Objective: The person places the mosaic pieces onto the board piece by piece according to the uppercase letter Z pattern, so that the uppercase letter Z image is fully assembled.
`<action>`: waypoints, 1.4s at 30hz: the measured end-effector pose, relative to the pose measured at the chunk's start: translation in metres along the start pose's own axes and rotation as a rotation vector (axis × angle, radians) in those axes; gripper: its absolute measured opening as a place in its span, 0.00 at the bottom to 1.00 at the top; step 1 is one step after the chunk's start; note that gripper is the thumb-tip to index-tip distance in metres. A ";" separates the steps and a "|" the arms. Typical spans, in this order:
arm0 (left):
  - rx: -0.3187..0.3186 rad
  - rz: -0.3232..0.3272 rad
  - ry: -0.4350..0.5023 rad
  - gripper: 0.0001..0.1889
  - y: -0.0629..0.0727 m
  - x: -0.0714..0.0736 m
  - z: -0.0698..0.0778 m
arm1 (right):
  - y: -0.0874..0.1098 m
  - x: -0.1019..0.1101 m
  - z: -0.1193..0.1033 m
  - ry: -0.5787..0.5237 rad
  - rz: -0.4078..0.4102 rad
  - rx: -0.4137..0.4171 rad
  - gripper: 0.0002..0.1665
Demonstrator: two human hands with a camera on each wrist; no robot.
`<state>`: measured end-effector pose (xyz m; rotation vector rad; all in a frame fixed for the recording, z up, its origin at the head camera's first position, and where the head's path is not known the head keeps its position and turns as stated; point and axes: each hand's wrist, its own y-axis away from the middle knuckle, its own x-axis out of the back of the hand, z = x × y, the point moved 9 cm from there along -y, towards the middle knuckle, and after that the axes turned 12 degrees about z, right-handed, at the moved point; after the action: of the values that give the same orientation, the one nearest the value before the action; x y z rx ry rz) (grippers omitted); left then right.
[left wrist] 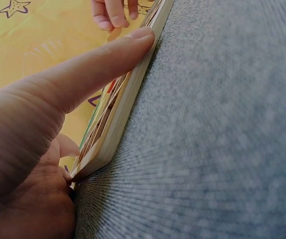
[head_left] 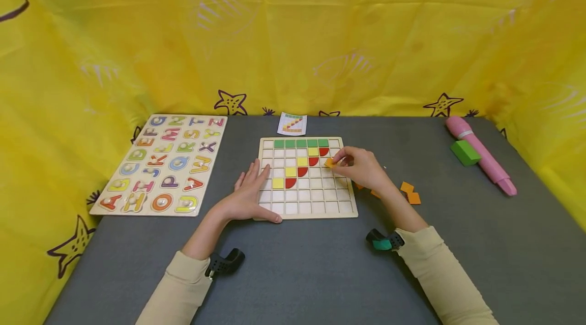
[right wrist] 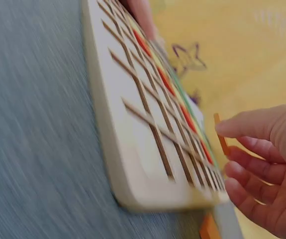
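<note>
A wooden grid board (head_left: 318, 208) lies on the table, holding a row of green squares (head_left: 290, 143) and a diagonal of yellow squares (head_left: 290, 172) beside red quarter-circles (head_left: 302, 171). Over the board's right part my right hand (head_left: 361, 166) pinches an orange square tile (head_left: 329, 163) between thumb and fingers; the right wrist view shows this tile (right wrist: 221, 134) held on edge, above the board. My left hand (head_left: 249, 195) rests at the board's left front corner, fingers spread and straight. Its thumb (left wrist: 108, 57) lies along the front edge in the left wrist view.
Several loose orange tiles (head_left: 413, 198) lie right of the board, some partly behind the right forearm. A pattern card (head_left: 292, 124) lies behind the board. An alphabet puzzle (head_left: 165, 167) is at left. A green block (head_left: 465, 153) touches a pink microphone-like toy (head_left: 490, 162) at right.
</note>
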<state>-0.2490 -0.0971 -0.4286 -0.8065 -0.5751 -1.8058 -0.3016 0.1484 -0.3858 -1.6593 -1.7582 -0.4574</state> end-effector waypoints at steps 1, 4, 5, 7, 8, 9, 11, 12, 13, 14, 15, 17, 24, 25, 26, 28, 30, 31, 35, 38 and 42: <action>-0.001 0.001 0.002 0.69 0.000 0.000 0.000 | 0.001 -0.004 -0.006 -0.007 -0.011 0.015 0.10; -0.003 0.001 0.001 0.69 0.000 0.000 0.001 | 0.006 -0.018 -0.021 -0.032 -0.048 0.057 0.09; -0.003 0.001 0.001 0.69 0.000 0.000 0.001 | 0.008 -0.023 -0.027 -0.040 -0.060 0.074 0.09; -0.002 -0.002 -0.003 0.69 0.000 -0.001 0.001 | 0.012 -0.033 -0.037 -0.057 -0.090 0.110 0.09; -0.001 -0.004 -0.003 0.69 0.000 -0.001 0.001 | 0.014 -0.039 -0.042 -0.062 -0.106 0.125 0.09; 0.000 -0.005 -0.003 0.69 0.000 -0.001 0.001 | 0.017 -0.044 -0.046 -0.068 -0.124 0.145 0.09; 0.008 -0.009 -0.013 0.70 0.000 -0.001 0.000 | 0.021 -0.055 -0.055 -0.072 -0.156 0.183 0.09; 0.008 -0.009 -0.014 0.70 0.000 -0.001 -0.001 | 0.022 -0.060 -0.059 -0.070 -0.171 0.204 0.09; 0.010 -0.010 -0.016 0.70 0.000 -0.001 -0.001 | 0.024 -0.065 -0.063 -0.068 -0.183 0.224 0.09; 0.009 -0.008 -0.015 0.70 0.000 -0.001 -0.002 | 0.025 -0.069 -0.066 -0.061 -0.194 0.245 0.09; 0.009 -0.007 -0.017 0.70 0.000 -0.001 -0.002 | 0.027 -0.072 -0.070 -0.060 -0.203 0.265 0.09; 0.006 -0.005 -0.017 0.70 0.000 0.000 -0.002 | 0.029 -0.079 -0.076 -0.059 -0.216 0.296 0.09; 0.002 -0.005 -0.009 0.69 0.000 0.000 -0.002 | 0.035 -0.093 -0.094 -0.052 -0.232 0.384 0.07; 0.003 -0.007 -0.010 0.69 0.000 -0.001 -0.002 | 0.035 -0.094 -0.097 -0.049 -0.232 0.395 0.07; 0.003 -0.007 -0.009 0.69 0.000 -0.001 -0.002 | 0.036 -0.096 -0.099 -0.047 -0.229 0.403 0.07; 0.005 -0.010 -0.005 0.68 0.000 -0.001 -0.002 | 0.037 -0.097 -0.100 -0.039 -0.223 0.405 0.08; 0.005 -0.011 0.003 0.68 0.000 -0.001 -0.001 | 0.037 -0.098 -0.100 -0.030 -0.215 0.399 0.10; 0.005 -0.013 0.005 0.68 0.000 -0.001 -0.001 | 0.037 -0.098 -0.099 -0.028 -0.210 0.395 0.10; 0.002 -0.011 0.012 0.67 0.000 0.000 0.001 | 0.038 -0.097 -0.095 -0.030 -0.202 0.381 0.09; -0.001 -0.006 0.007 0.68 0.001 0.000 0.001 | 0.039 -0.096 -0.094 -0.044 -0.198 0.384 0.08; -0.002 -0.002 0.006 0.68 0.001 0.001 0.002 | 0.039 -0.096 -0.094 -0.058 -0.190 0.395 0.07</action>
<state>-0.2478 -0.0965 -0.4267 -0.8017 -0.5704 -1.8105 -0.2457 0.0203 -0.3904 -1.2470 -1.9119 -0.1311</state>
